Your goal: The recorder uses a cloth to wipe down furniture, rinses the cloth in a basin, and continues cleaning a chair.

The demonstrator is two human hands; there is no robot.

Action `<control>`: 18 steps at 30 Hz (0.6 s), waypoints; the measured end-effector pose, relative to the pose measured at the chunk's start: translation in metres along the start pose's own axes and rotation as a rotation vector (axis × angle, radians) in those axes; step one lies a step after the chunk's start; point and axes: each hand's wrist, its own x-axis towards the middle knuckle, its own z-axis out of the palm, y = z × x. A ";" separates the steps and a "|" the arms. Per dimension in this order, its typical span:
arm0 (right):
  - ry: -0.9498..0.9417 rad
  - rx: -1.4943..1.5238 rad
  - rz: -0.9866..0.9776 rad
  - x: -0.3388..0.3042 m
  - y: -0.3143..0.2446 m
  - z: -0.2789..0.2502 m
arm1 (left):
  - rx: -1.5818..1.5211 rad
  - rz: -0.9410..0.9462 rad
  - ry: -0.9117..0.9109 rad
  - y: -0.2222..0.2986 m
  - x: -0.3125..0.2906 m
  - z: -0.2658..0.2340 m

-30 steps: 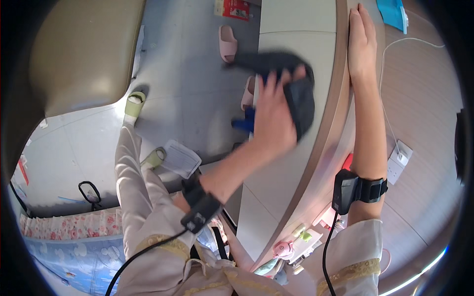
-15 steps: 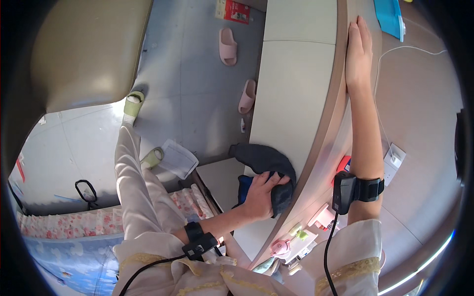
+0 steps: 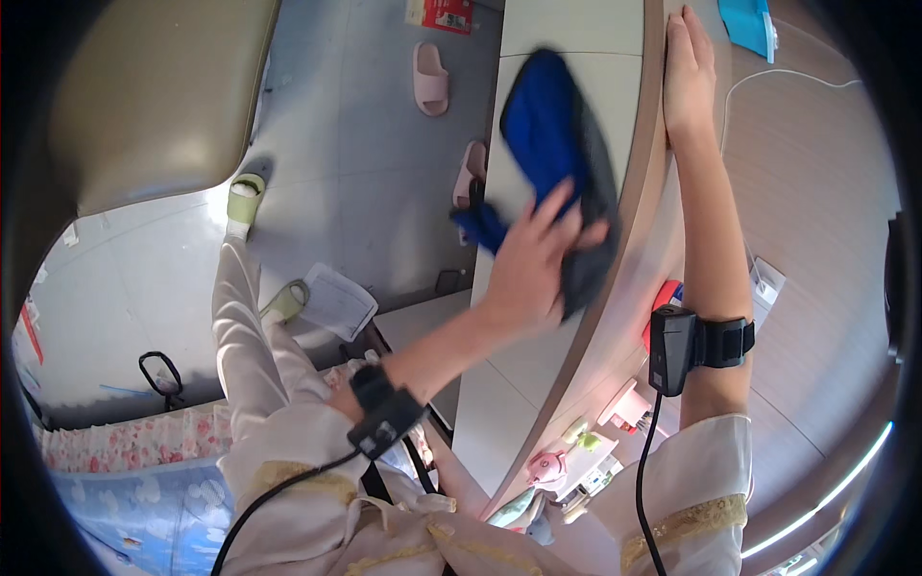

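Observation:
My left hand (image 3: 523, 274) has its fingers on a cloth (image 3: 545, 125), blue on one side and dark grey on the other. The cloth lies against the pale cabinet front (image 3: 571, 27), stretched ahead of my fingers, with a loose blue corner at its left; hand and cloth are partly blurred. My right hand (image 3: 690, 86) rests with fingers straight along the wood-coloured edge (image 3: 655, 106) of the cabinet, holding nothing. Both forearms carry a black strapped device with a cable.
Pink slippers (image 3: 431, 79) lie on the grey floor beside the cabinet. At upper left stands a brown padded seat (image 3: 158, 106). My feet wear green slippers (image 3: 246, 197), near a white sheet (image 3: 331, 302). A white cable (image 3: 788, 72) runs to a wall socket (image 3: 766, 288).
My left hand has carried the cloth up and away along the cabinet front, and its blue side now shows widely. My right hand stays on the edge; the view has shifted slightly.

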 end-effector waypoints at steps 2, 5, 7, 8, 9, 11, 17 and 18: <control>0.006 0.018 0.013 -0.001 -0.004 0.001 | 0.131 0.042 -0.154 0.015 -0.057 -0.007; 0.006 0.051 0.013 0.000 -0.004 0.003 | 0.128 -0.070 -0.321 0.034 -0.143 -0.007; 0.002 0.061 0.000 0.002 0.002 0.002 | 0.125 -0.120 -0.386 0.046 -0.180 -0.006; -0.001 0.081 0.004 0.002 0.006 -0.001 | 0.081 -0.205 -0.421 0.051 -0.194 -0.004; -0.005 0.109 0.009 0.001 0.004 0.000 | 0.044 -0.293 -0.454 0.055 -0.197 -0.006; -0.014 0.117 0.007 -0.001 0.001 0.001 | 0.121 -0.269 -0.422 0.057 -0.199 -0.006; -0.022 0.162 0.011 0.000 0.006 0.000 | 0.051 -0.647 -0.122 0.048 -0.142 -0.005; -0.014 0.178 0.006 0.002 0.004 0.001 | -0.017 -0.713 -0.045 0.036 -0.127 -0.009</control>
